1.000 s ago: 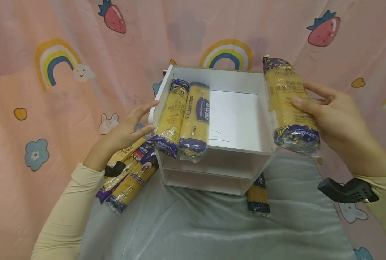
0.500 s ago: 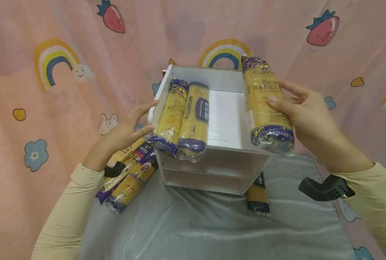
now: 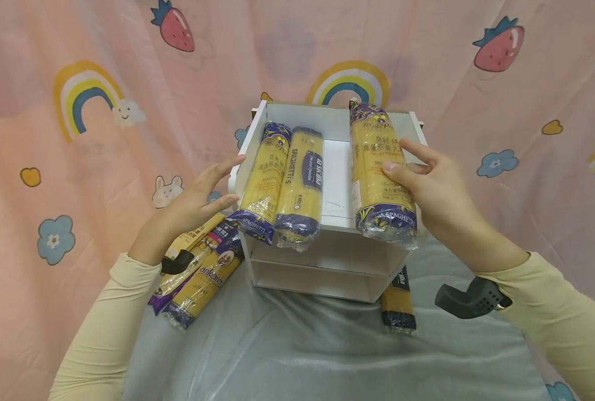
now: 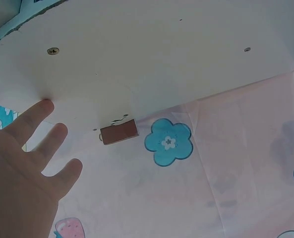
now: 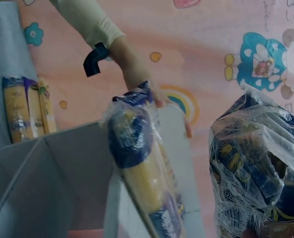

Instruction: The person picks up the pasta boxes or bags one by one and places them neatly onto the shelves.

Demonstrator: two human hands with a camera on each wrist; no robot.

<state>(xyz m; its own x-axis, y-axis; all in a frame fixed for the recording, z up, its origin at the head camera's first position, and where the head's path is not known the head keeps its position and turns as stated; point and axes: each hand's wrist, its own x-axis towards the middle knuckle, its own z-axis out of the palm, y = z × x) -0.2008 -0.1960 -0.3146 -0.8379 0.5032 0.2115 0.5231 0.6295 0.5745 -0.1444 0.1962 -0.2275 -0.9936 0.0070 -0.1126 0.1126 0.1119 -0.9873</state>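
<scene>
My right hand grips a yellow spaghetti pack with purple ends, thumb across its front, over the right part of the white shelf unit's top. Whether the pack touches that surface I cannot tell. Two other packs lie side by side at the top's left: a purple-ended spaghetti pack and a La Sicilia spaghetti pack. My left hand, fingers extended, is at the unit's left side; in the left wrist view its fingertips are against the side panel. The right wrist view shows the held pack's crinkled end.
Several pasta packs lie on the grey cloth left of the unit. Another dark-ended pack lies by its lower right side. Lower compartments face me. A pink patterned curtain hangs behind.
My right hand has carried the spaghetti pack leftward from beyond the unit's right side to over its top, slightly lower now. My left hand has stayed in place.
</scene>
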